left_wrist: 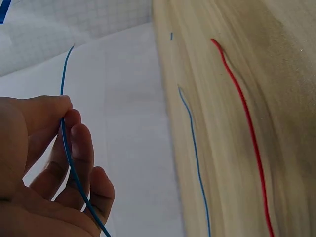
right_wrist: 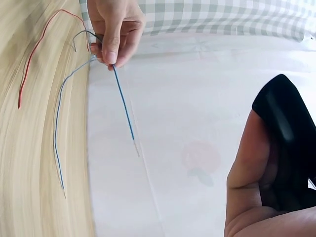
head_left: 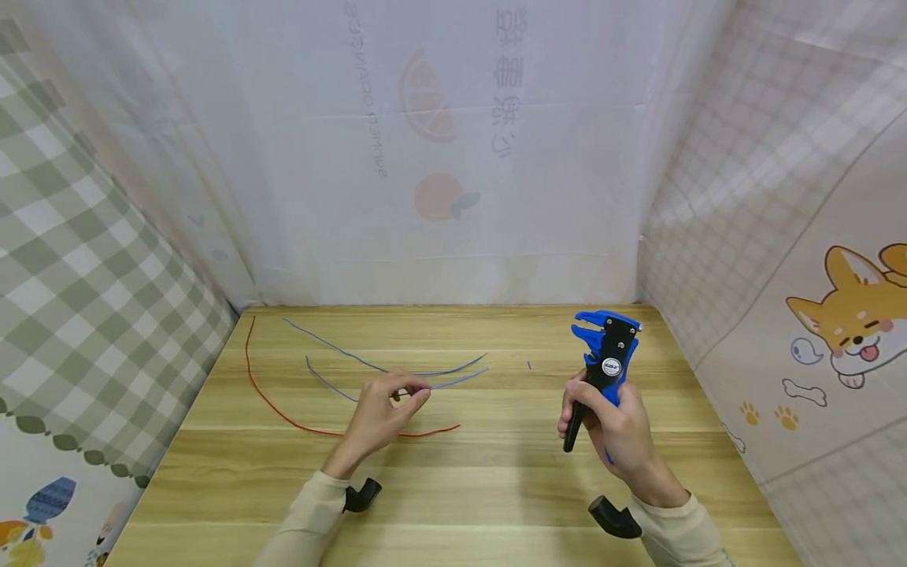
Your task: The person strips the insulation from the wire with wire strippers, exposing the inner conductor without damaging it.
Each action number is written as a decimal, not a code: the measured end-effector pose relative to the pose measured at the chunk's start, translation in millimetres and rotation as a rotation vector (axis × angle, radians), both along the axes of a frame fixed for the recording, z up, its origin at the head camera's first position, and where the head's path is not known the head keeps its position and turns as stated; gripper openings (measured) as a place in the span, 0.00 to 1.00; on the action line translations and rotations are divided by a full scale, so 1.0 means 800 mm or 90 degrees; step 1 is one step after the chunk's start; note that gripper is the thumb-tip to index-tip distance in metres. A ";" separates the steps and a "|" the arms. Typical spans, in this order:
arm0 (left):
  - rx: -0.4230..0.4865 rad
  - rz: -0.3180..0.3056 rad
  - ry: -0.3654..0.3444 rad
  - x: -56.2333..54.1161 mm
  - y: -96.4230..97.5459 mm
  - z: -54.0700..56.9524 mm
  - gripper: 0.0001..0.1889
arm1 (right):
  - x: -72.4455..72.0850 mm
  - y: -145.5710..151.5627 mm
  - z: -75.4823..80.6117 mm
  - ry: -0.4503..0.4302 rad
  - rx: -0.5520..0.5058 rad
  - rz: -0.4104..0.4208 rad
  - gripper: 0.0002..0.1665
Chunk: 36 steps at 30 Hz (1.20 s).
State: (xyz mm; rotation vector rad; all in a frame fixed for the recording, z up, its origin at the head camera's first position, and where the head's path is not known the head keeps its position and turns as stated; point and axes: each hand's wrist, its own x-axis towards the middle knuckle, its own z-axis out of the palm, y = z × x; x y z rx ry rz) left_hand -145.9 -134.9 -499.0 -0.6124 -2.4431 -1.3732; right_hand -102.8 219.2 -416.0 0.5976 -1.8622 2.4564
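My left hand (head_left: 383,409) pinches a thin blue wire (head_left: 457,381) between thumb and fingers, lifted off the table. A short bare end shows on this held wire (right_wrist: 123,108) in the right wrist view. On the right, my right hand (head_left: 627,433) grips a blue and black wire stripper (head_left: 612,346). Its jaws stand apart with no wire between them. A second blue wire (head_left: 343,351) lies on the table behind the left hand, its tip also bare in the right wrist view. A red wire (head_left: 272,405) curves along the table, passing behind the left hand.
A tiny blue scrap (head_left: 528,365) lies on the wooden table (head_left: 482,488) between the hands. A white sheet (head_left: 319,197) hangs at the back, a checked cloth (head_left: 106,213) on the left and a printed cloth (head_left: 779,197) on the right.
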 end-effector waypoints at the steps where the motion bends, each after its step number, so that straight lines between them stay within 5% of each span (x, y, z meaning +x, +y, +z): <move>1: -0.003 -0.003 -0.010 -0.001 0.001 -0.001 0.05 | -0.001 0.001 -0.001 0.006 -0.004 0.004 0.11; 16: -0.047 -0.012 -0.164 -0.022 0.015 -0.024 0.05 | -0.009 0.006 -0.005 0.004 -0.007 0.005 0.10; 27: -0.044 0.037 -0.125 -0.038 0.024 -0.047 0.02 | -0.010 0.010 -0.005 0.000 0.019 -0.010 0.10; 32: -0.024 0.020 -0.068 -0.059 0.019 -0.092 0.04 | -0.010 0.010 -0.007 -0.008 0.025 -0.013 0.10; 36: -0.057 0.037 -0.082 -0.079 0.018 -0.128 0.03 | -0.010 0.009 -0.008 -0.017 0.029 -0.007 0.10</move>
